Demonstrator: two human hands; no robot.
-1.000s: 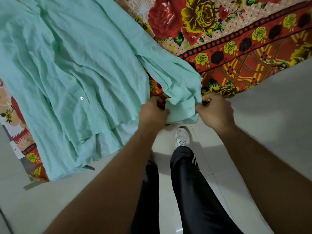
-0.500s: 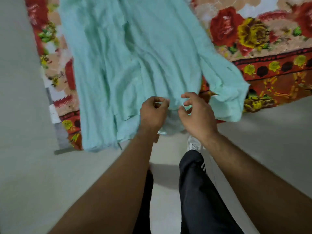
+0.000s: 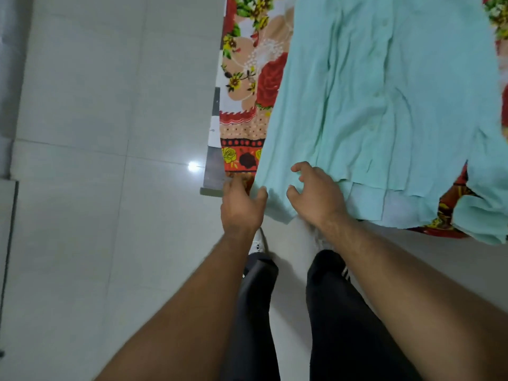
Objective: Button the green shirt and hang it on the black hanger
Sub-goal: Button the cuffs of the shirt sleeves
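Head view looks steeply down on a floor of pale, glossy tiles with thin grout lines; a small bright glint of light reflects off it beside the bed. A floral bedsheet in red, peach and yellow covers the bed, and a grey strip of the bed's edge shows along its left side. The green shirt lies spread and wrinkled on the sheet, its hem hanging over the near edge and one sleeve drooping at the right. The left hand is at the hem's left corner, fingers stretched forward together, thumb splayed out and touching the cloth. The right hand rests on the hem just beside it, fingers spread and loosely bent, pinching nothing. Below stand dark trousers and a white shoe on the tiles.
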